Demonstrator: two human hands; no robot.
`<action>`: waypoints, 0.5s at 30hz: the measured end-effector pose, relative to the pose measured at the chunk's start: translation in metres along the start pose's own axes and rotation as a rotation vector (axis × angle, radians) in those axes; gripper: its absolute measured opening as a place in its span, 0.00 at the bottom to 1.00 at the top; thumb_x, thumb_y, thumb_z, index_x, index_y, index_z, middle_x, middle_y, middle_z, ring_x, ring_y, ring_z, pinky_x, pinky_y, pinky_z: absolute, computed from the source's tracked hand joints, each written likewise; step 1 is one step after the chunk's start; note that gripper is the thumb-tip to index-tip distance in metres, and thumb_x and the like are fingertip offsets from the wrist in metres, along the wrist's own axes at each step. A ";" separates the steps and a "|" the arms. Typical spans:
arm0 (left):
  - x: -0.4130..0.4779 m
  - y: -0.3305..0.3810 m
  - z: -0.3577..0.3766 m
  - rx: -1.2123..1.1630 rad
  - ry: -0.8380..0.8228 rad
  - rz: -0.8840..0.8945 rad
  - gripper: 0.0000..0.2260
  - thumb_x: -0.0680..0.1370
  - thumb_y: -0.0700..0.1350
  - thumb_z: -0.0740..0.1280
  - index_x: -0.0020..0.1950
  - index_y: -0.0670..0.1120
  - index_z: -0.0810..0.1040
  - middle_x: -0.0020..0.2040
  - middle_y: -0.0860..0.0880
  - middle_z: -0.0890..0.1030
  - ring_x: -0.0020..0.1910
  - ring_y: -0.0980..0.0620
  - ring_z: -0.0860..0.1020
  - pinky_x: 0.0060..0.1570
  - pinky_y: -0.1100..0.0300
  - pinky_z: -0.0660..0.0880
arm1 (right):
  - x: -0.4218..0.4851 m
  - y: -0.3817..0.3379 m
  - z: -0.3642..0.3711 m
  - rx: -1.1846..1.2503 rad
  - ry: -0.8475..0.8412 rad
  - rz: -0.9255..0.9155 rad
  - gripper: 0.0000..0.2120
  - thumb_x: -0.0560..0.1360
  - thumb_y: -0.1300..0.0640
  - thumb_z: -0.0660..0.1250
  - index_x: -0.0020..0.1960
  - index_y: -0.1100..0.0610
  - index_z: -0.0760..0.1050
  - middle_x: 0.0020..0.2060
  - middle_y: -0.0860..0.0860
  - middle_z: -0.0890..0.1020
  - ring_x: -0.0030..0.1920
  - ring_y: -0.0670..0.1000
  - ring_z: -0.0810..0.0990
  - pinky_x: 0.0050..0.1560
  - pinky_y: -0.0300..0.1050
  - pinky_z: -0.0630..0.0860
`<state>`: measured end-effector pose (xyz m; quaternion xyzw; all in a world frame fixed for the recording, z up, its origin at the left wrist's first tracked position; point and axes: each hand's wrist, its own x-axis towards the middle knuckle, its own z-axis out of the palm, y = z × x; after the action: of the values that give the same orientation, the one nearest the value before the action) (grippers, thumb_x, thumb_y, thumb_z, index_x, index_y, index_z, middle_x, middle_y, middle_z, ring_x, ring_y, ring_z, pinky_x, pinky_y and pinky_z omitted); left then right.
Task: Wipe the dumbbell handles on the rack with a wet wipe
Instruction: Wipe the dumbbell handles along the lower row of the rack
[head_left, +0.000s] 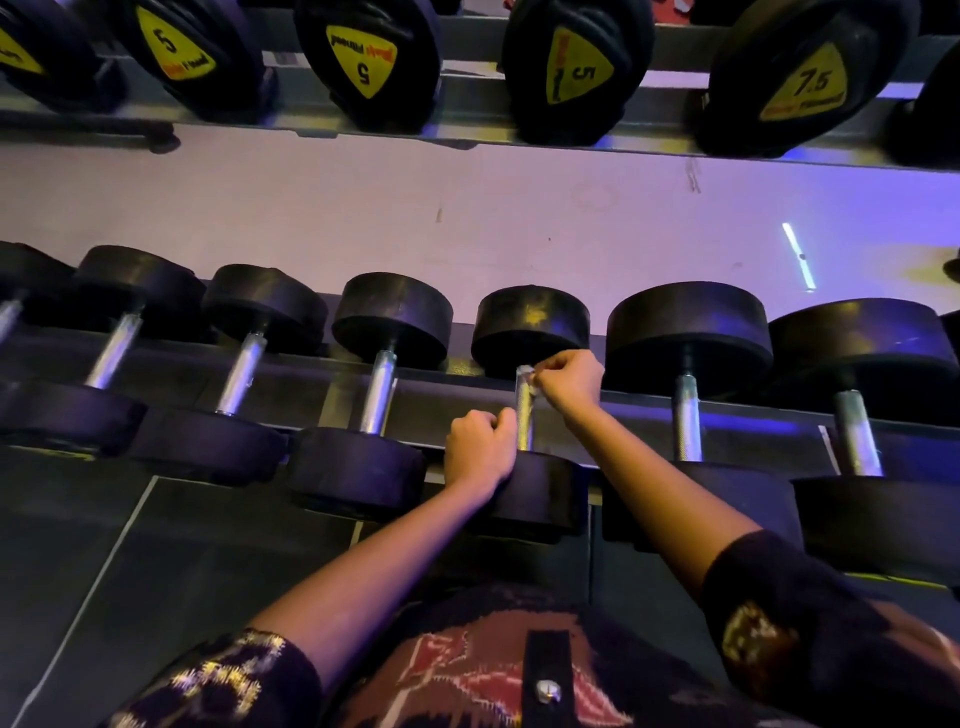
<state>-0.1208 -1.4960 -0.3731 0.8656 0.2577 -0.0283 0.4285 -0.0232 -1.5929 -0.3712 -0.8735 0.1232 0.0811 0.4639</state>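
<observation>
While the right hand (571, 382) pinches a crumpled wet wipe (525, 375) between thumb and curled fingers, it presses the wipe against the far end of a steel handle (523, 421). That end sits just under the far rubber head (532, 322) of the dumbbell. The dumbbell lies front to back on the lower rail of the rack (452, 397), and its near head (550, 493) points toward the person.

The left hand (478, 449) rests on the left edge of that near head. Its fingers are curled and its knuckles lie against the left side of the handle, low down near the head. I cannot tell whether those fingers actually close round the bar. Both forearms reach in from below the dumbbell, bare up to dark patterned sleeves (779, 623).

To the left of this dumbbell, just beside it, lies a neighbouring dumbbell (379, 392) of about the same size, with more beyond it. To its right lies a larger dumbbell (687, 415), and another past that. Above and beyond it, on the rack's upper shelf, stand black dumbbells with yellow triangular labels. One almost directly above is marked 5 (579, 67), and one up to the right is marked 7.5 (805, 78).
</observation>
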 end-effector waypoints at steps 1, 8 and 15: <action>0.000 0.000 0.000 -0.003 0.002 -0.002 0.19 0.77 0.51 0.59 0.28 0.44 0.73 0.32 0.44 0.76 0.37 0.42 0.77 0.36 0.56 0.67 | -0.002 0.001 -0.001 0.005 -0.018 0.010 0.02 0.69 0.65 0.74 0.41 0.59 0.84 0.38 0.53 0.84 0.41 0.46 0.80 0.45 0.40 0.76; 0.003 -0.001 0.000 0.043 0.000 0.016 0.18 0.77 0.51 0.59 0.31 0.45 0.77 0.29 0.48 0.73 0.33 0.47 0.71 0.36 0.57 0.64 | -0.038 0.044 -0.001 -0.056 -0.173 0.101 0.03 0.66 0.63 0.76 0.34 0.58 0.83 0.33 0.53 0.85 0.39 0.50 0.84 0.47 0.49 0.82; 0.005 -0.003 0.002 0.009 -0.018 0.004 0.20 0.77 0.52 0.59 0.29 0.45 0.75 0.31 0.46 0.77 0.34 0.46 0.76 0.34 0.57 0.67 | -0.011 0.007 0.002 0.049 0.012 0.026 0.02 0.71 0.64 0.73 0.41 0.59 0.84 0.34 0.50 0.81 0.37 0.45 0.78 0.45 0.42 0.76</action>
<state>-0.1173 -1.4940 -0.3777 0.8676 0.2520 -0.0364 0.4270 -0.0358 -1.5934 -0.3754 -0.8606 0.1392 0.0791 0.4834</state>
